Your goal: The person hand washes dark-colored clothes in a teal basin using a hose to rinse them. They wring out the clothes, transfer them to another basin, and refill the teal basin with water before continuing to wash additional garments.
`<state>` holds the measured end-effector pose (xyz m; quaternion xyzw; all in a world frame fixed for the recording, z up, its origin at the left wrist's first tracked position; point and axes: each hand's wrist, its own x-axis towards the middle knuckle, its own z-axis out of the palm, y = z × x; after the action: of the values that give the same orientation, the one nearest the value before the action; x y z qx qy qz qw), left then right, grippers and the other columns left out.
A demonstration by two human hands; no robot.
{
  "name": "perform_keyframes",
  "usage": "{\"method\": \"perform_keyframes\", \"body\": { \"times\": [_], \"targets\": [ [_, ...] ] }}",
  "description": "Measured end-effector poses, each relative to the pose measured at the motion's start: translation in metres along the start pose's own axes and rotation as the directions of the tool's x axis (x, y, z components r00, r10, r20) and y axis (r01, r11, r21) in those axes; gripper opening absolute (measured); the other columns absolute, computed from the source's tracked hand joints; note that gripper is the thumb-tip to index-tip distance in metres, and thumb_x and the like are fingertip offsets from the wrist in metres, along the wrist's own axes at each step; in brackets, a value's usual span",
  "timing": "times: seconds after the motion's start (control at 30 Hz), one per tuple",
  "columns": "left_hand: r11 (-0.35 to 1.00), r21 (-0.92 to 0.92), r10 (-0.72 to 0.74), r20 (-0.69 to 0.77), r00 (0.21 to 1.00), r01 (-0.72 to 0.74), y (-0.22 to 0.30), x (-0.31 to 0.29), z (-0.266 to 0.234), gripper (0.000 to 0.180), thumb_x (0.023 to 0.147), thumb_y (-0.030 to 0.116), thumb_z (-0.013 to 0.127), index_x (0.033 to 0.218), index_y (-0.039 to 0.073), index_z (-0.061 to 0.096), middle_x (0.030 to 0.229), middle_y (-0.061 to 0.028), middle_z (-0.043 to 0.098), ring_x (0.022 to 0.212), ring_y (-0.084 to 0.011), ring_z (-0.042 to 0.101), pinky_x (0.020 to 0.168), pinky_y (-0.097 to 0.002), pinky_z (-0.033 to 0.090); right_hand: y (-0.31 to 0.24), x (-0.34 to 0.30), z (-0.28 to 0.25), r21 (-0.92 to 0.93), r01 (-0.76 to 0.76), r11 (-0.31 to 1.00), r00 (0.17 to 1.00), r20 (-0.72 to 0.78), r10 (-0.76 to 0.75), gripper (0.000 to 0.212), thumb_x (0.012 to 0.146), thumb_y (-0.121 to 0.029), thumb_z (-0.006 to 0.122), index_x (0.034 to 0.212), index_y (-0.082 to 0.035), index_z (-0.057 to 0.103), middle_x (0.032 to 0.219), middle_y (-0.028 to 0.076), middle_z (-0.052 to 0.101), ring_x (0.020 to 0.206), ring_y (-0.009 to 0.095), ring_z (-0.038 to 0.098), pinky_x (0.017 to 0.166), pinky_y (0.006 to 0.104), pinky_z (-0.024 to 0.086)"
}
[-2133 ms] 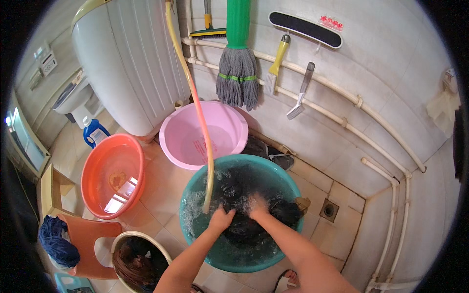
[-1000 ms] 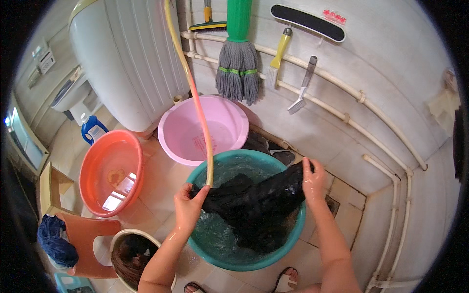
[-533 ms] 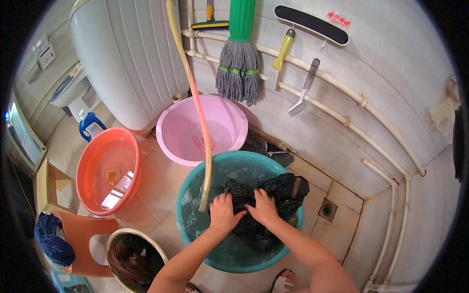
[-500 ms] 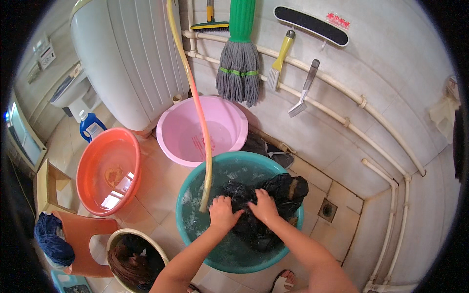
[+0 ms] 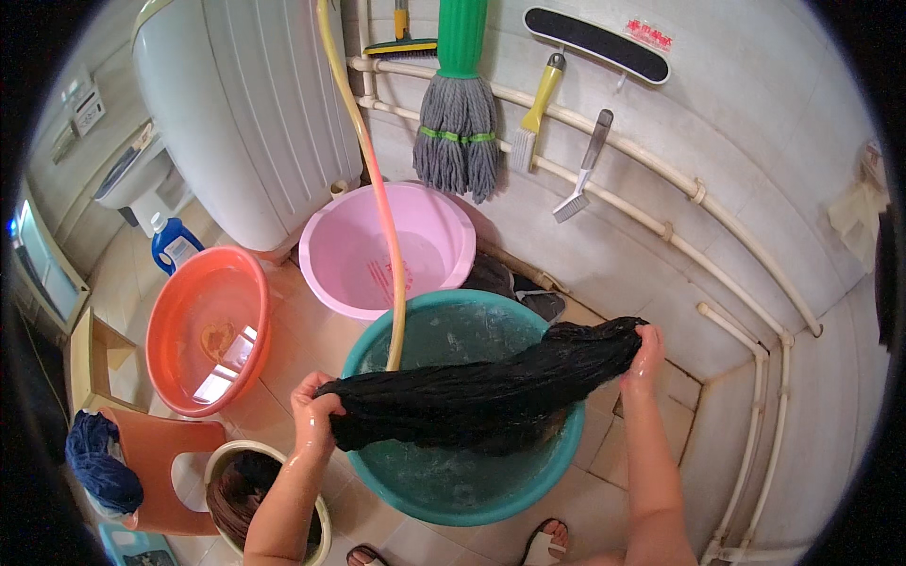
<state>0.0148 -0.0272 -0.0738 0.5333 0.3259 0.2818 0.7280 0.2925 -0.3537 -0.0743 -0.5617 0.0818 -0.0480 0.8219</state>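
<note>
Laundry stretches between my hands: a dark wet garment (image 5: 491, 391), twisted into a thick rope and held above the teal basin (image 5: 462, 495) of water. My left hand (image 5: 314, 407) is closed tight around its near end, fingers wrapped under the cloth. My right hand (image 5: 646, 347) grips the far end, fingers curled over it. A yellow hose (image 5: 387, 236) hangs into the basin behind the garment. A pink basin (image 5: 387, 250) sits just beyond, an orange basin (image 5: 209, 330) to my left. A pail (image 5: 247, 491) by my left arm holds what seems to be more dark cloth.
</note>
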Motion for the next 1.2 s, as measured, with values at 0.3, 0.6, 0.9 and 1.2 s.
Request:
{"method": "perform_keyframes", "body": {
  "times": [0.3, 0.6, 0.9, 1.2],
  "targets": [
    [0.644, 0.536, 0.108, 0.642, 0.759, -0.545, -0.048, -0.02, 0.016, 0.049, 0.069, 0.021, 0.068, 0.105, -0.002, 0.046, 0.124, -0.0259, 0.041, 0.114, -0.0376, 0.043, 0.096, -0.0384, 0.035, 0.055, -0.077, 0.033, -0.482, 0.83, 0.281, 0.465, 0.876, 0.13, 0.071, 0.068, -0.036, 0.07, 0.126, -0.005, 0.042, 0.132, 0.018, 0.033, 0.122, 0.037, 0.033, 0.1, 0.0462, 0.029],
    [0.548, 0.733, -0.067, 0.518, 0.853, -0.403, -0.152, -0.021, 0.05, 0.064, 0.077, 0.034, 0.065, 0.123, -0.002, 0.039, 0.124, -0.0261, 0.04, 0.113, -0.0411, 0.042, 0.096, -0.0428, 0.036, 0.164, -0.103, 0.032, -0.441, 0.871, -0.219, 0.49, 0.74, 0.46, 0.077, 0.07, -0.031, 0.068, 0.133, -0.006, 0.031, 0.137, 0.019, 0.025, 0.12, 0.038, 0.032, 0.098, 0.0578, 0.023],
    [0.885, 0.279, -0.401, 0.055, 0.914, 0.372, -0.197, 0.007, 0.079, 0.067, 0.083, 0.048, 0.053, 0.13, 0.004, 0.033, 0.125, -0.0166, 0.044, 0.112, -0.0309, 0.045, 0.095, -0.0399, 0.037, 0.166, -0.107, 0.053, -0.796, 0.243, 0.554, 0.85, 0.451, 0.274, 0.058, 0.069, -0.015, 0.064, 0.122, -0.006, 0.043, 0.119, 0.015, 0.05, 0.111, 0.031, 0.048, 0.093, 0.0358, 0.038],
    [0.523, -0.534, -0.412, 0.523, 0.746, 0.664, -0.172, 0.008, 0.077, 0.064, 0.084, 0.059, 0.037, 0.124, 0.009, 0.043, 0.122, -0.0115, 0.049, 0.109, -0.0268, 0.049, 0.092, -0.0422, 0.041, 0.074, -0.209, 0.096, -0.282, 0.782, 0.556, 0.399, 0.912, -0.099, 0.031, 0.061, -0.013, 0.066, 0.091, -0.017, 0.061, 0.089, 0.008, 0.053, 0.082, 0.028, 0.056, 0.069, 0.0367, 0.045]
  ]
}}
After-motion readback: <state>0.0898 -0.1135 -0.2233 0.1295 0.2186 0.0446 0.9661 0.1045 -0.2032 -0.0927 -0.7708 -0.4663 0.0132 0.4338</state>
